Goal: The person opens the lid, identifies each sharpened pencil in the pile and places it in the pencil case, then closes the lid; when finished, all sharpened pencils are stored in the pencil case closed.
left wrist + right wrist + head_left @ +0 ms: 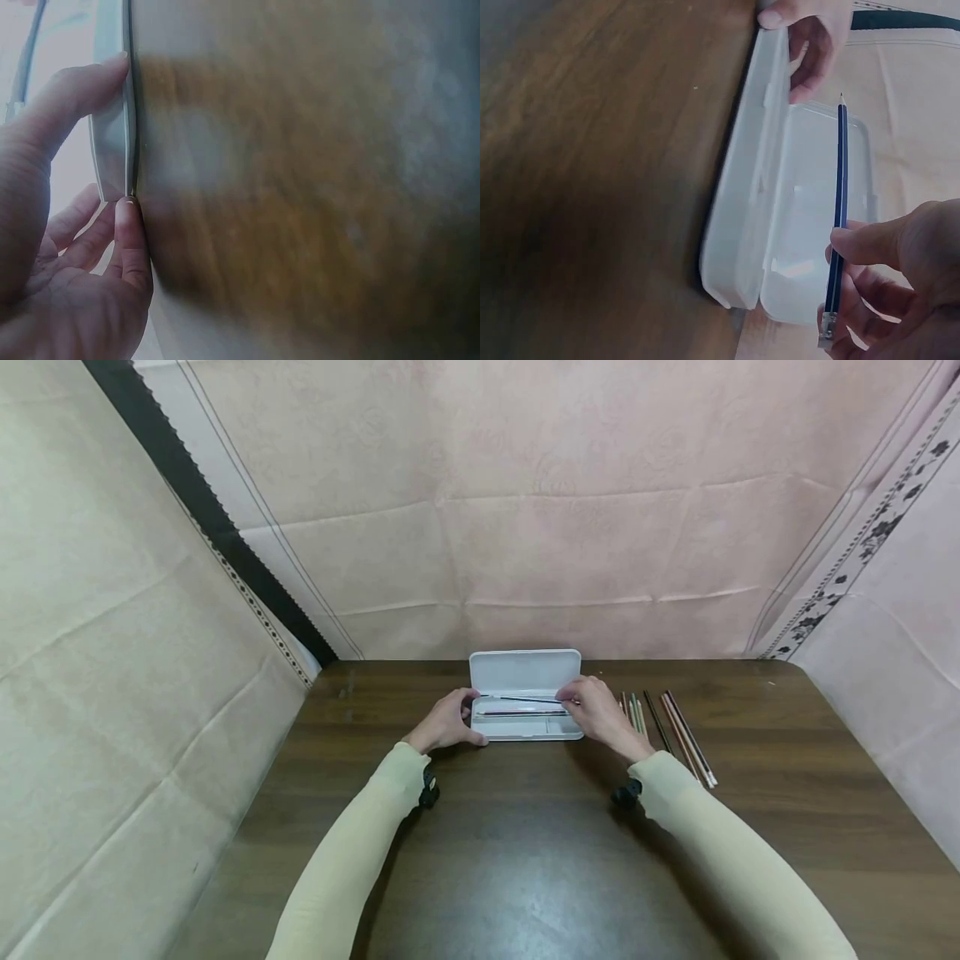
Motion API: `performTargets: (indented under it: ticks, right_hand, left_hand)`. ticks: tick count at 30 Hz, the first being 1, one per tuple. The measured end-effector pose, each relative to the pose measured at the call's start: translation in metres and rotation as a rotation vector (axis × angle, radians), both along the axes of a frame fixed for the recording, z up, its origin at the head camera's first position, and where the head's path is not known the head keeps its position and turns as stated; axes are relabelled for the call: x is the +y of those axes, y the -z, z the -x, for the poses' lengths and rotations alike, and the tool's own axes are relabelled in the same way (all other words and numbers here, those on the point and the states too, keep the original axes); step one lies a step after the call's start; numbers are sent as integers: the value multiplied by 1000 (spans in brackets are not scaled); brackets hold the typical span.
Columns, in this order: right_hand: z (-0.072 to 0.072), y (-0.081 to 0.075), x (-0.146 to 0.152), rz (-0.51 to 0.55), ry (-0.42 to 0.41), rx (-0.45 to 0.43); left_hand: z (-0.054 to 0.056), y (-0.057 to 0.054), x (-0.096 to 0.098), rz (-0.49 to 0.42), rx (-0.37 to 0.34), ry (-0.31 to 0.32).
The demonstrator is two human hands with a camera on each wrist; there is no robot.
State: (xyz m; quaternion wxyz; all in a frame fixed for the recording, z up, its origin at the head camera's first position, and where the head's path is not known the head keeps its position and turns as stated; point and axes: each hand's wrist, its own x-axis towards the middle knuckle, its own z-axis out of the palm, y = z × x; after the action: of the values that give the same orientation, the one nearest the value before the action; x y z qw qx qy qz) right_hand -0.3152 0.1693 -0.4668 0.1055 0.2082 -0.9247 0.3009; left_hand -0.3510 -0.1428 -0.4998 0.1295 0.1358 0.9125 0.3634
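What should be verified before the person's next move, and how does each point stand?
1. White rectangular hinged case open: ok, lid raised.
2. Case steadied: ok, left hand grips its left end.
3. Dark blue metal-ended pencil secure: ok, pinched by the right hand.
4. Pencil released: not ok.
5. Free space for it: cannot tell, case partly covered.
6. Loose slim sticks apart from case: ok, right of it.

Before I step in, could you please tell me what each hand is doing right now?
Left hand: holding the case at its left end.
Right hand: pinching a dark blue pencil.
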Motion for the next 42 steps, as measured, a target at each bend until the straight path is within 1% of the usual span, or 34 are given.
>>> performTargets:
  ticks: [9, 13, 17, 19, 24, 27, 30, 35, 42]
  right_hand:
    - [14, 5, -13, -61, -26, 22]
    - [18, 10, -17, -64, -23, -15]
    - [22, 17, -20, -67, -22, -67]
    - [24, 19, -23, -74, -29, -79]
    - [26, 20, -27, -77, -43, -76]
    - [27, 21, -28, -82, -40, -92]
    - [28, 23, -28, -100, -45, -88]
    - [29, 25, -29, -126, -57, -41]
    - [30, 26, -32, -189, -56, -54]
  left_hand:
    - [3, -1, 1, 2, 15, 5]
    - [4, -1, 1, -1, 15, 8]
    - [4, 1, 3, 3, 13, 13]
    - [4, 2, 3, 2, 16, 8]
    - [4, 2, 4, -11, 23, -1]
    - [3, 2, 4, -7, 17, -4]
    - [1, 2, 4, -3, 10, -4]
    - [2, 2, 3, -9, 13, -7]
    - [3, 3, 0, -8, 9, -15]
